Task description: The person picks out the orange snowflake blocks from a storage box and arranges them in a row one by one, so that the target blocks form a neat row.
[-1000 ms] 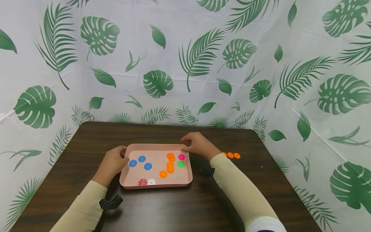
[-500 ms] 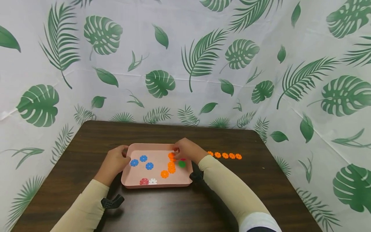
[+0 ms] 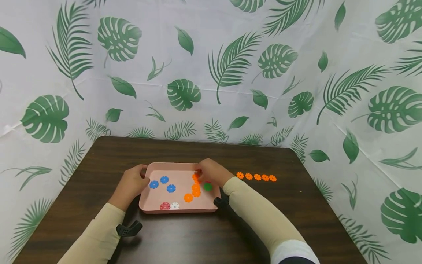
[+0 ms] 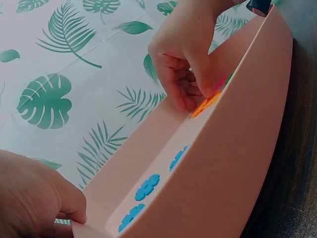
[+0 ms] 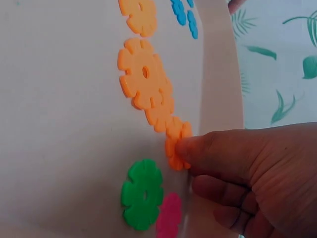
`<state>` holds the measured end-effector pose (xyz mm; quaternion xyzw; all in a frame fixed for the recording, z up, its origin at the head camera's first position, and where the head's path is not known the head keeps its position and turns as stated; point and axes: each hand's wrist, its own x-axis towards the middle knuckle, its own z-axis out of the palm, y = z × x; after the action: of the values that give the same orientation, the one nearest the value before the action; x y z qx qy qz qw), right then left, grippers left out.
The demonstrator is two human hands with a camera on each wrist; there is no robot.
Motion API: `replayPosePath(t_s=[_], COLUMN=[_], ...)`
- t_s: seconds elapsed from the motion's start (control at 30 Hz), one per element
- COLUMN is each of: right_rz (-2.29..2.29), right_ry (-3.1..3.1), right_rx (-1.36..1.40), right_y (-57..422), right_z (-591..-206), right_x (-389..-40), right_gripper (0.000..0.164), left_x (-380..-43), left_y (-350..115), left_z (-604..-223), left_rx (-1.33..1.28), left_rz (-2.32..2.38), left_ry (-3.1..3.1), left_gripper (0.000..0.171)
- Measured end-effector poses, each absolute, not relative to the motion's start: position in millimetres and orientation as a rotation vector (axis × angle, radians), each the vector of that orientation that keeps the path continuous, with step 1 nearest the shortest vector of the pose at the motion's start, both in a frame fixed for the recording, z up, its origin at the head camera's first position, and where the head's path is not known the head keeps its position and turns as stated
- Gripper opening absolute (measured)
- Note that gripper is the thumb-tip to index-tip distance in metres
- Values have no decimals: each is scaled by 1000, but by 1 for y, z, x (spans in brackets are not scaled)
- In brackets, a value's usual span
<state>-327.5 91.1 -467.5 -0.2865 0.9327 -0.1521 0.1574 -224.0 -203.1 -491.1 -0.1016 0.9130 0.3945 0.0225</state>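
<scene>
A pink tray (image 3: 179, 175) lies on the dark table with flat, notched plastic discs in it. My left hand (image 3: 131, 182) holds the tray's left rim between thumb and fingers. Inside the far right part, my right hand (image 3: 213, 171) pinches an orange notched disc (image 5: 173, 141), thumb on its face; the fingertips behind are partly hidden. More orange discs (image 5: 143, 74) lie beside it, some overlapping. A green disc (image 5: 142, 196) and a pink disc (image 5: 170, 215) are close to the right hand. Blue discs (image 3: 171, 188) sit on the tray's left side.
Red (image 3: 165, 206) and white discs (image 3: 175, 206) lie by the tray's near wall. To the right of the tray, a row of orange discs (image 3: 257, 177) is on the brown table (image 3: 184, 238). A leaf-print cloth (image 3: 197, 121) hangs behind the table.
My right hand has moved left and down from the tray's far right corner to the orange discs, uncovering more of the row on the table. My left hand stays on the rim.
</scene>
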Motion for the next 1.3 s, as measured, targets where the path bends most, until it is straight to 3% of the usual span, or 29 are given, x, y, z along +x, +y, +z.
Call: replayPosePath(t_s=[0.7, 1.3], right_rz=[-237, -311], right_ry=[2682, 2679], right_rx=[-881, -825], right_y=[81, 82], right_z=[-468, -466], right_x=[-323, -321], right_gripper=[15, 29], left_x=[-223, -223], left_y=[-203, -204], left_z=[-491, -489], left_rx=[-295, -289], left_rz=[1216, 1213], left_ry=[2845, 2840], left_gripper=[58, 58])
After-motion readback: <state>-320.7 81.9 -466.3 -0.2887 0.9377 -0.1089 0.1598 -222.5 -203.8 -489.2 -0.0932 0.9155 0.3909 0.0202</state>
